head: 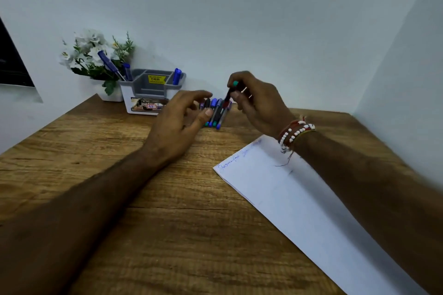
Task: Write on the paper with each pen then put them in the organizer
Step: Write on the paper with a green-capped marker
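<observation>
My right hand (257,103) pinches a dark pen with a green end (230,92), lifted above a row of several pens (215,112) lying on the wooden desk. My left hand (177,122) hovers with loosely spread fingers just left of that row and holds nothing. The grey and white organizer (149,93) stands behind it against the wall, with three blue pens (177,76) upright in its compartments. The white paper (299,201) lies at the right under my right forearm, with blue writing near its top edge.
A white pot of artificial white flowers (96,60) stands left of the organizer. The wooden desk (119,151) meets walls at the back and right. A dark framed panel (12,62) hangs on the left wall.
</observation>
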